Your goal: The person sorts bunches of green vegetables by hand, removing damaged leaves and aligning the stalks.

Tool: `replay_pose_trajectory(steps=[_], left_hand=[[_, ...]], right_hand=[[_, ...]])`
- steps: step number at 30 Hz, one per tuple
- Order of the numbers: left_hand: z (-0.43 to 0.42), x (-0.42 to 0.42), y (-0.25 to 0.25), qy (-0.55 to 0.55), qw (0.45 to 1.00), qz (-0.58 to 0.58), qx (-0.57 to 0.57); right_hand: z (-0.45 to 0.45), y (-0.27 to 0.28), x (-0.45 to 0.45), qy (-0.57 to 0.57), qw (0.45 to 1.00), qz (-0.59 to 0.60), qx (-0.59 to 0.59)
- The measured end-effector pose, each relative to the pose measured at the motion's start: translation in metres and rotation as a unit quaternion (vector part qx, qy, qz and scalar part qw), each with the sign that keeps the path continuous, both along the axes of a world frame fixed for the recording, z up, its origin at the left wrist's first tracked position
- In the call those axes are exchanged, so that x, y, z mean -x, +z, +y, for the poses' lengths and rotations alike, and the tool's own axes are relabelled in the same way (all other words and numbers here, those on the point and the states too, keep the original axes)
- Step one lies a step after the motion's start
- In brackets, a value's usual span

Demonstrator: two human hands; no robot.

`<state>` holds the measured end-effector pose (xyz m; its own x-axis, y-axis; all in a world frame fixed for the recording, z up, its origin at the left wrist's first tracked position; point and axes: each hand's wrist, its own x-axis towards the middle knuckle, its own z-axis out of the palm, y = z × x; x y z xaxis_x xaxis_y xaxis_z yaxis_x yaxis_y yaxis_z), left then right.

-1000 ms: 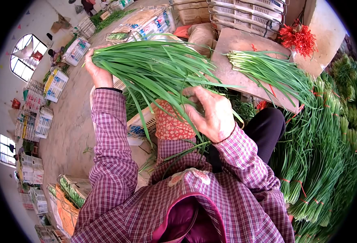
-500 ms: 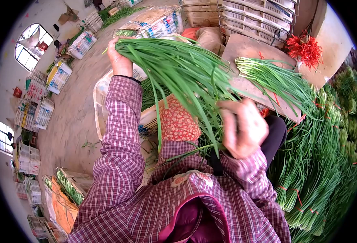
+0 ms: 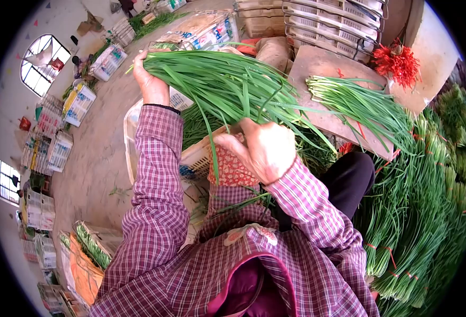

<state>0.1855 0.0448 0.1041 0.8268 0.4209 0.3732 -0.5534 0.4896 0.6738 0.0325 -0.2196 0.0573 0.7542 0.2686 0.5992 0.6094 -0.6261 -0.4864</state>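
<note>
My left hand [image 3: 151, 84] is closed round the base end of a thick bunch of garlic chives [image 3: 227, 79], held up at the upper middle. The long green leaves fan out to the right and droop. My right hand [image 3: 267, 150], somewhat blurred, is against the underside of the hanging leaves with its fingers curled on some of them; its fingertips are partly hidden. A white plastic crate [image 3: 131, 134] with more chives inside stands below the bunch. To the right, another pile of chives [image 3: 349, 100] lies on a board [image 3: 309, 66].
Red ties [image 3: 397, 63] hang in a bundle at the upper right. Tied chive bundles [image 3: 407, 227] are heaped along my right side. Stacked white crates [image 3: 333, 26] stand at the back. More filled crates [image 3: 78, 103] line the left wall, and a person [image 3: 77, 59] is among them.
My right hand has moved left and inward to the middle of the hanging leaves. My left hand has shifted slightly left with the bunch, whose leaves now spread wider.
</note>
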Motion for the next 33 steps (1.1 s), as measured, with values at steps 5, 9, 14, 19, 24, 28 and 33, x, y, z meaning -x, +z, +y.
replay_pose_trajectory(steps=[5, 9, 14, 19, 24, 28, 33], left_hand=[[0.008, 0.0, 0.0, -0.03, 0.999, -0.017, -0.03], [0.013, 0.005, -0.006, 0.011, 0.999, -0.017, -0.043], [0.053, -0.009, -0.016, -0.007, 0.999, -0.02, 0.041], [0.06, -0.006, -0.021, 0.019, 0.999, 0.008, -0.032], [0.043, 0.004, -0.014, -0.008, 1.0, -0.013, 0.014], [0.044, 0.004, -0.011, 0.009, 1.0, -0.018, 0.006], [0.046, 0.005, -0.008, -0.024, 1.0, -0.016, 0.007]], right_hand=[[0.017, -0.001, -0.009, 0.071, 0.994, -0.053, -0.067], [0.007, -0.008, 0.009, 0.18, 0.965, -0.161, -0.101], [-0.043, -0.005, 0.047, 0.263, 0.964, -0.038, 0.026], [-0.11, 0.039, 0.049, 0.159, 0.984, -0.021, -0.081], [-0.102, 0.039, 0.017, -0.008, 0.995, -0.047, -0.093], [-0.081, 0.034, -0.003, 0.022, 0.997, -0.049, -0.052], [-0.057, 0.028, -0.02, 0.025, 0.998, -0.032, -0.038]])
